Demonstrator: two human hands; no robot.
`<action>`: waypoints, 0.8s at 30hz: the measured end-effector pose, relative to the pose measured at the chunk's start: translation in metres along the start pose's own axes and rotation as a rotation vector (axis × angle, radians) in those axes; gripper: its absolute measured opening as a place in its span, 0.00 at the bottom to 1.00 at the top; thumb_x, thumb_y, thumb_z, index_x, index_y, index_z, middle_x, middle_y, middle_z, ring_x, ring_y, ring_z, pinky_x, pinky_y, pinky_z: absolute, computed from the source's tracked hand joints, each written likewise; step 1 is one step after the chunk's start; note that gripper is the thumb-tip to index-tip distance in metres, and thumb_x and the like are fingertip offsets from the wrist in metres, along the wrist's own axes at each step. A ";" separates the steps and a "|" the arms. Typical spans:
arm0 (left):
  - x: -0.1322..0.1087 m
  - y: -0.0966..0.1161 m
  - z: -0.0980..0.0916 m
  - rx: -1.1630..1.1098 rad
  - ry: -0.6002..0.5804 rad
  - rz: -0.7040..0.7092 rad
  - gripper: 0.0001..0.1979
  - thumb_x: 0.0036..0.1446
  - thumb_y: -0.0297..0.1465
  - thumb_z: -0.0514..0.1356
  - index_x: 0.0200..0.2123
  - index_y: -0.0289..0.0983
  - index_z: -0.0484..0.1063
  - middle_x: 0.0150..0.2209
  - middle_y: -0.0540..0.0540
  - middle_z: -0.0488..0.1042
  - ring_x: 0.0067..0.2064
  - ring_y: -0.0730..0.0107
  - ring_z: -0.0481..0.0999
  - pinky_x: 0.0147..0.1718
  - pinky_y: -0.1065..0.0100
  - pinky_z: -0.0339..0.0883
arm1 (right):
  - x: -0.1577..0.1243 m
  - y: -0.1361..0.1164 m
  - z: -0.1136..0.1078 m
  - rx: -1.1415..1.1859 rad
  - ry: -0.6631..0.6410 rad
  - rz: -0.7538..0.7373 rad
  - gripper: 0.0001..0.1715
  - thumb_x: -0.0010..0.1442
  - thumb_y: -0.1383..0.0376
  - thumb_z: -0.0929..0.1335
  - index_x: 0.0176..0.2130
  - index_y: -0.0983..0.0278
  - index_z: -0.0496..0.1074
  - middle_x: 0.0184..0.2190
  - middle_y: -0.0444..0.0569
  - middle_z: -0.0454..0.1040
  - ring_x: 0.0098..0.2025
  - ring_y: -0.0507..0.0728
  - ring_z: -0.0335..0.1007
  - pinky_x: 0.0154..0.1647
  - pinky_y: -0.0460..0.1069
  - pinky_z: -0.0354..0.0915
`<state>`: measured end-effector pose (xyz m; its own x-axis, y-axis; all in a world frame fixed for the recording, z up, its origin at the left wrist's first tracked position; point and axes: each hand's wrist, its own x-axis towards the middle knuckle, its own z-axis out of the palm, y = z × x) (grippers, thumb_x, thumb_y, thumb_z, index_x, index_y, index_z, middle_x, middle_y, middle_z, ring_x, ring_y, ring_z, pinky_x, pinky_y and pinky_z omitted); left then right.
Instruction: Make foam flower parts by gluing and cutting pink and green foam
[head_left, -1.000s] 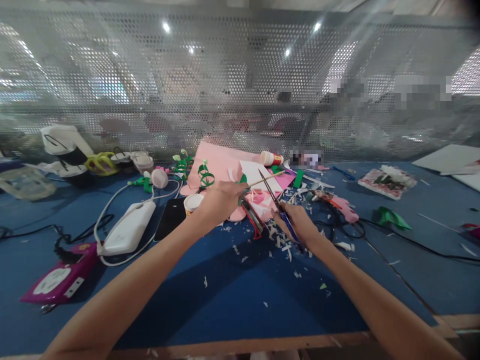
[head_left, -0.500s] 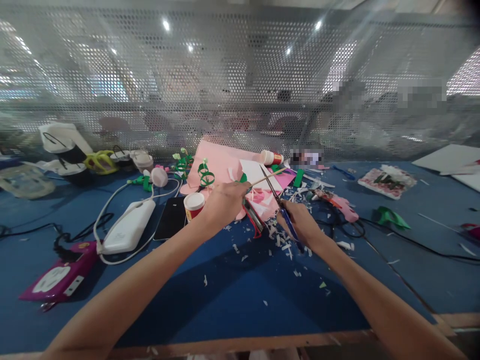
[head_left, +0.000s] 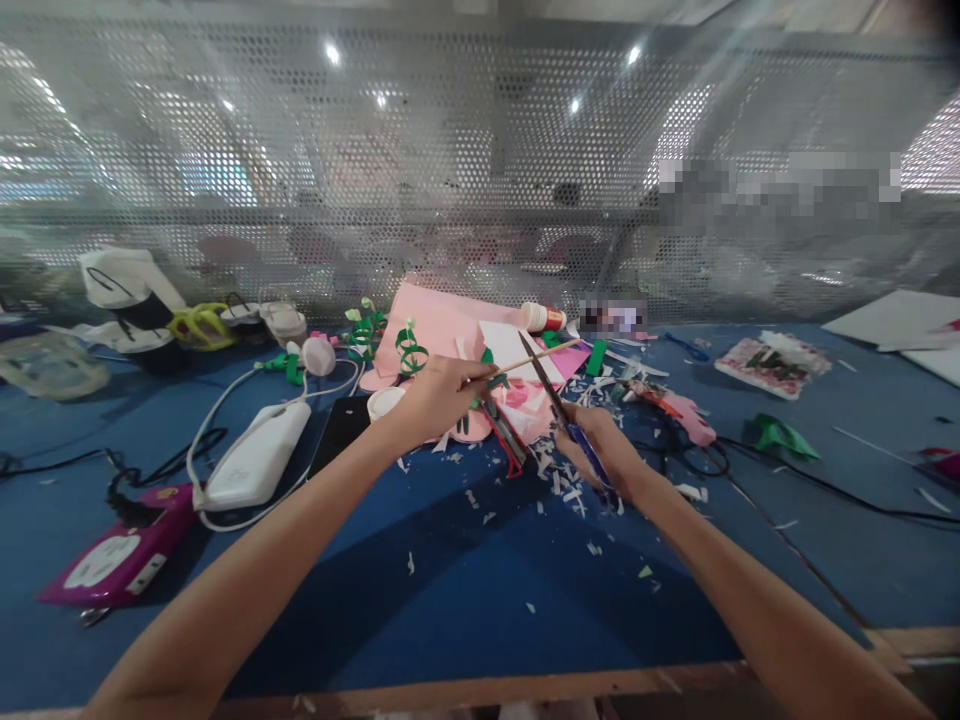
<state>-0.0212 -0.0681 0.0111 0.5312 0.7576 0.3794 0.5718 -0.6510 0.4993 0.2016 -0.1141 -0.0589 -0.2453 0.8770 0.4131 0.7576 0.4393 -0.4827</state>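
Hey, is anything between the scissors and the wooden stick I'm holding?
Nothing visible. The scissors in the right hand cross the stick held by the left hand, above the paper scraps.

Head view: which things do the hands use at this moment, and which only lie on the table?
In use: left hand, stick, right hand, scissors.
Lying about: power bank, phone, glue bottle, paper scraps.

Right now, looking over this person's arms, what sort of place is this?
Probably a craft workbench: the right hand holds scissors, the left hand a thin stick, and paper snippets and pink sheets litter the blue table before a perforated screen.
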 end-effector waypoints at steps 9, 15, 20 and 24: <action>-0.003 0.006 0.000 -0.028 -0.094 -0.046 0.13 0.54 0.23 0.49 0.31 0.33 0.74 0.26 0.47 0.76 0.18 0.80 0.66 0.22 0.76 0.57 | 0.002 0.006 0.010 -0.097 0.085 -0.024 0.06 0.55 0.64 0.62 0.27 0.62 0.63 0.20 0.45 0.67 0.23 0.54 0.65 0.26 0.47 0.56; -0.004 0.004 0.009 0.006 -0.022 -0.029 0.13 0.56 0.26 0.50 0.31 0.34 0.75 0.20 0.50 0.72 0.19 0.78 0.64 0.22 0.74 0.56 | 0.002 -0.003 0.006 -0.047 0.016 0.026 0.10 0.57 0.61 0.62 0.26 0.63 0.61 0.20 0.45 0.67 0.24 0.54 0.65 0.27 0.46 0.56; -0.005 0.002 0.015 0.069 0.078 -0.025 0.12 0.55 0.26 0.52 0.35 0.34 0.77 0.18 0.51 0.70 0.21 0.77 0.63 0.23 0.74 0.55 | 0.001 -0.007 0.007 -0.016 -0.009 0.058 0.12 0.58 0.60 0.61 0.25 0.63 0.61 0.19 0.44 0.66 0.23 0.53 0.64 0.25 0.46 0.55; -0.005 0.003 0.016 0.066 0.088 -0.021 0.13 0.56 0.28 0.52 0.35 0.33 0.77 0.21 0.49 0.73 0.22 0.77 0.62 0.23 0.73 0.55 | 0.001 -0.009 0.006 0.010 0.025 0.042 0.13 0.58 0.61 0.60 0.23 0.62 0.58 0.17 0.43 0.63 0.21 0.52 0.62 0.24 0.46 0.55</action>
<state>-0.0124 -0.0751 -0.0014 0.4630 0.7708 0.4376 0.6237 -0.6341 0.4570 0.1910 -0.1162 -0.0588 -0.1982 0.8897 0.4113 0.7610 0.4042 -0.5075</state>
